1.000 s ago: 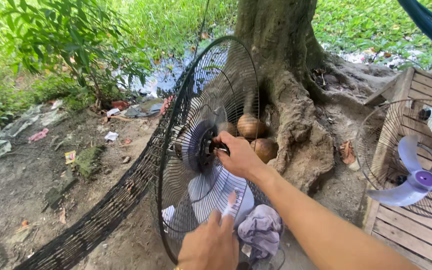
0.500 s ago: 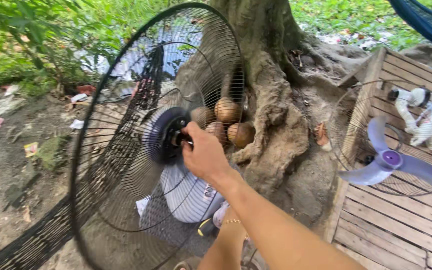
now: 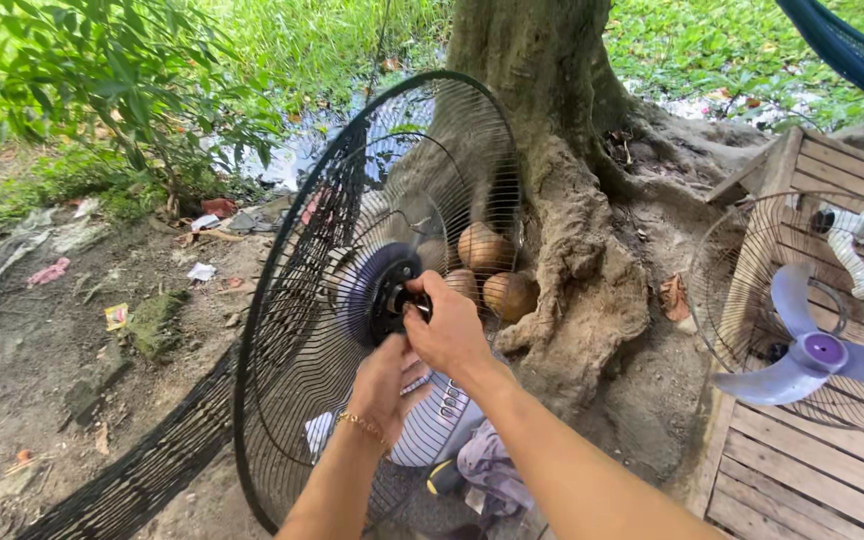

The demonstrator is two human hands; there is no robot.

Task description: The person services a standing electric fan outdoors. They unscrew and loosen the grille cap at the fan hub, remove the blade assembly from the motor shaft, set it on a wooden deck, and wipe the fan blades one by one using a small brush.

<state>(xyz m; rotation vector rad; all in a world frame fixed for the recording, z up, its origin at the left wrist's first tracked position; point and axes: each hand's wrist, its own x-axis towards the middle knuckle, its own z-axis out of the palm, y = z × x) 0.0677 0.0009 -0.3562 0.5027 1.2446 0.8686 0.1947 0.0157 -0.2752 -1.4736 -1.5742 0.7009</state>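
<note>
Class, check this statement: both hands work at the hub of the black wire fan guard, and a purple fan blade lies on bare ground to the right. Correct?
Not quite. The head view shows the purple fan blade lying on a wooden platform, inside another wire guard, not on bare ground. The left hand and right hand are at the black wire fan guard's hub.

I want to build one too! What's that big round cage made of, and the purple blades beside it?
The fan guard looks like thin metal wire with a dark coating: fine, stiff spokes and rings. The purple fan blades look like smooth, slightly see-through plastic, though that is only going by their look.
</note>
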